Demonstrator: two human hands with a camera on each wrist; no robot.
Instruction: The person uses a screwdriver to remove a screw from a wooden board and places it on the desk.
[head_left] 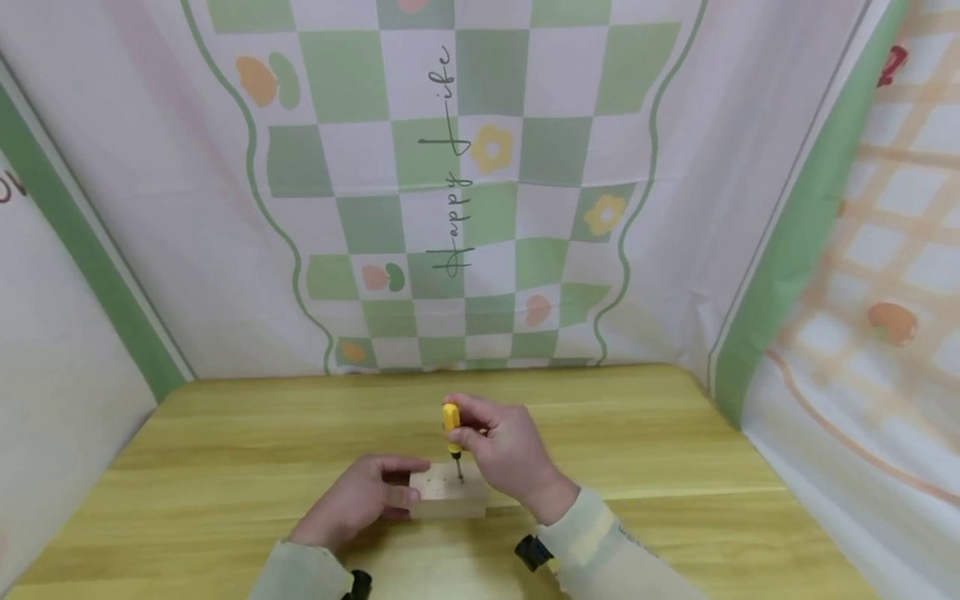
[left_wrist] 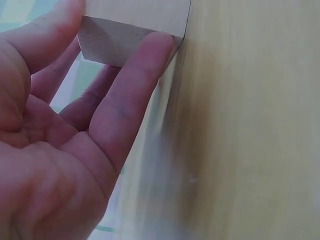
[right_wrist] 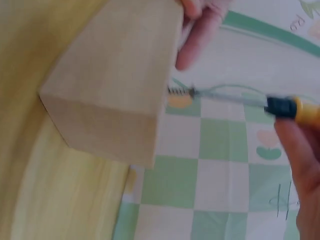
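Observation:
A pale wooden block [head_left: 450,507] with several small dark marks on its top lies on the table. My left hand [head_left: 363,498] holds the block's left end, thumb and fingers around its sides. In the left wrist view, fingers [left_wrist: 132,95] press against the end of the block. My right hand [head_left: 517,454] grips a screwdriver [head_left: 451,418] by its yellow handle, shaft pointing down. The screwdriver's tip meets the head of a screw [right_wrist: 181,91], whose threaded shank stands partly out of the block's top.
The wood-grain table [head_left: 637,433] extends around the block. Behind it hangs a green-and-white checked cloth [head_left: 420,217], and patterned cloth [head_left: 862,333] hangs at the right side. Dark wrist devices [head_left: 533,552] sit at both sleeves.

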